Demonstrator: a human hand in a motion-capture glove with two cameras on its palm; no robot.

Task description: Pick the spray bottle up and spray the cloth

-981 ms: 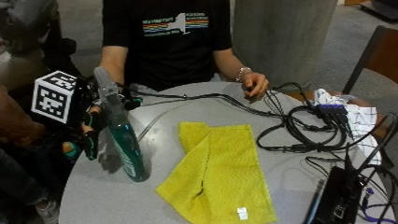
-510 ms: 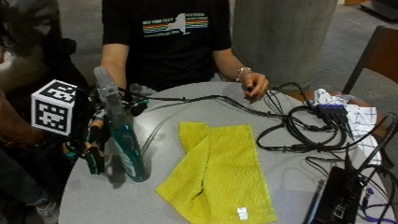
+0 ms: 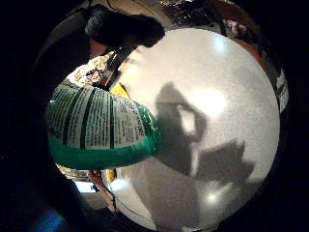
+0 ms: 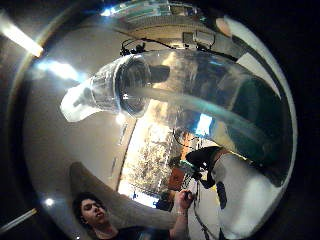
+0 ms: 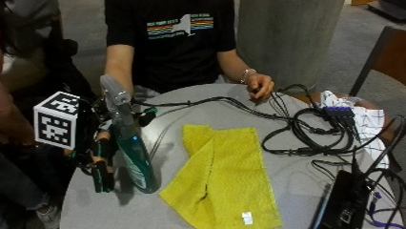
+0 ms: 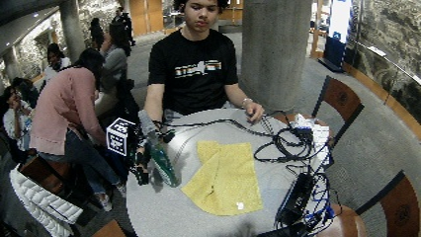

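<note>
1. Spray bottle [image 5: 132, 151], green liquid, stands tilted near the table [image 5: 228, 109] edge, just beside the yellow cloth [image 5: 218, 179]; gloved right hand [image 5: 101, 157] is wrapped around its body.
2. To do it well: judging from here, lift clear, turn the nozzle [image 5: 113, 90] toward the cloth, then get a finger on the trigger.
3. Little-finger palm view alone shows the printed label [image 3: 94, 118]; thumb-side view shows the dip tube [image 4: 200, 107]; outside views alone show the cloth whole.

Spray bottle [image 3: 99, 126] label print too small to read
</note>
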